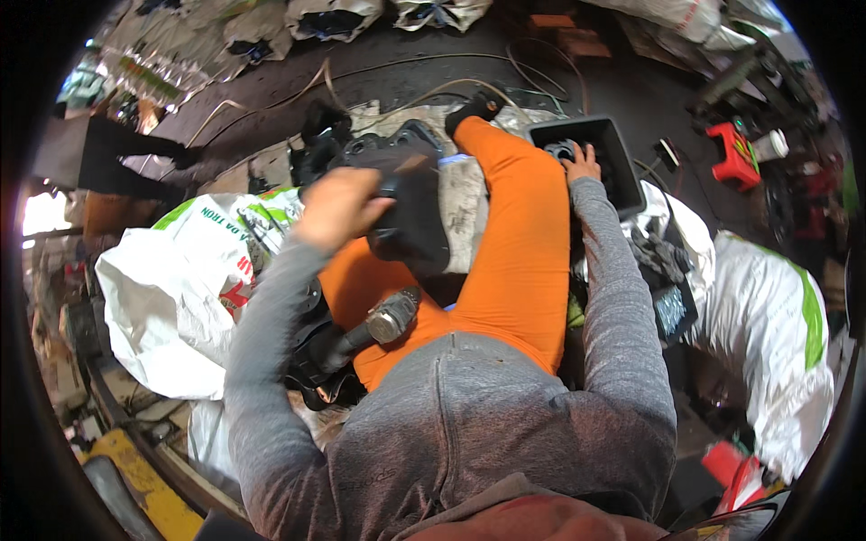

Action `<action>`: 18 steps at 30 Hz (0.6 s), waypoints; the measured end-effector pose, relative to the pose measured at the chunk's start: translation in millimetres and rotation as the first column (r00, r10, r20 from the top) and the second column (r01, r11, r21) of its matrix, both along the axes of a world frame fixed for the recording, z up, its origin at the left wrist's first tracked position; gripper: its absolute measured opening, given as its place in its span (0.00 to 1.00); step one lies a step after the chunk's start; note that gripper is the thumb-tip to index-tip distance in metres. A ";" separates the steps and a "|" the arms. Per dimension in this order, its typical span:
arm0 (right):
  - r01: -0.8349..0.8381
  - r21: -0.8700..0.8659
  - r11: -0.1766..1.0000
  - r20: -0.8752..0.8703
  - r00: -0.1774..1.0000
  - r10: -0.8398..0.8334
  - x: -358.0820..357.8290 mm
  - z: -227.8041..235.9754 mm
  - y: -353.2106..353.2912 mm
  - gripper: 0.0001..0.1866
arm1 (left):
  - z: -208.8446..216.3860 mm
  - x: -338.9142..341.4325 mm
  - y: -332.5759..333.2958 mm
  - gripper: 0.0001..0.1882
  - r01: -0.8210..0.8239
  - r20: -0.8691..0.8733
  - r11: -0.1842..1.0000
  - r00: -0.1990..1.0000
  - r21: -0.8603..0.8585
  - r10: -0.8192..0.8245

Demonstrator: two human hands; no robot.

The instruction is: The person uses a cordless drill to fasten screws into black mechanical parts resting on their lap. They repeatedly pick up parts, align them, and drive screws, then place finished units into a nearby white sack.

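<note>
A dark, moulded part with a curved lower edge [410, 212] stands between my legs. My left hand [341, 207] is closed at its left side, fingers curled and thumb bent against it; what lies inside the fist is hidden. Off to the right, my right hand [583, 165] reaches into a black rectangular bin [624, 158], its fingers apart over dark pieces that I cannot make out. On my left thigh lies a hammer-like tool [393, 316] with a worn, round metal head and a dark handle.
White sacks with green stripes stand at left [167, 307] and right [767, 334]. A small black box of shiny bits [672, 311] sits beside my right arm. A red stand-like object [735, 155] is at far right. Cables [397, 60] cross the floor; more stuffed sacks line the back.
</note>
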State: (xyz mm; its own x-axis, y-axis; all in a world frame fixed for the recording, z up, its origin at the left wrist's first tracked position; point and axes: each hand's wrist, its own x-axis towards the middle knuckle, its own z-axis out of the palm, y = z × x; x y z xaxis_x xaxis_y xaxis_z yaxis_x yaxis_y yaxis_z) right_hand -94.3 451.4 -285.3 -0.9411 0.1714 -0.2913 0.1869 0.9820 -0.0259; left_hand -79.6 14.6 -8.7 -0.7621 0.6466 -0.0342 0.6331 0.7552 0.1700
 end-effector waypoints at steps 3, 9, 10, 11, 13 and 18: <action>0.025 0.040 0.999 0.054 0.998 -0.027 -8.4 -17.0 -5.3 0.17 | -91.0 -10.9 41.4 0.09 0.068 0.055 0.970 0.997 -0.233 -0.057; -0.186 0.195 0.963 -0.117 0.970 0.211 -2.9 -41.6 24.4 0.13 | -163.9 -11.2 89.7 0.09 0.186 0.141 0.901 0.980 -0.393 -0.142; -0.204 0.217 0.955 -0.117 0.965 0.233 -2.8 -44.1 26.5 0.13 | -163.0 -8.3 92.7 0.09 0.198 0.159 0.886 0.977 -0.419 -0.143; -0.250 0.218 0.943 -0.047 0.963 0.266 -6.6 -39.8 22.2 0.14 | -161.6 -5.2 93.5 0.09 0.196 0.187 0.894 0.974 -0.403 -0.130; -0.289 0.235 0.928 -0.168 0.928 0.331 -5.9 -51.1 41.5 0.12 | -170.7 -12.1 98.2 0.10 0.055 0.167 0.931 0.986 -0.360 0.006; -0.308 0.101 0.946 -0.232 0.917 0.324 -6.5 -33.9 49.1 0.16 | -149.9 -35.5 93.5 0.18 -0.071 0.330 0.931 0.923 -0.357 0.197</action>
State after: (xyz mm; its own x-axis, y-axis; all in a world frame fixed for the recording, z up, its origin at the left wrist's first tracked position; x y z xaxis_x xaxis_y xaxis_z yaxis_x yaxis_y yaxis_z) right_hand -100.8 500.6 -319.2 -0.9896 -0.1362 -0.0459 -0.1377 0.9900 0.0312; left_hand -115.1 108.1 -158.6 -0.7362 0.4419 -0.5125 0.4669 0.8799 0.0881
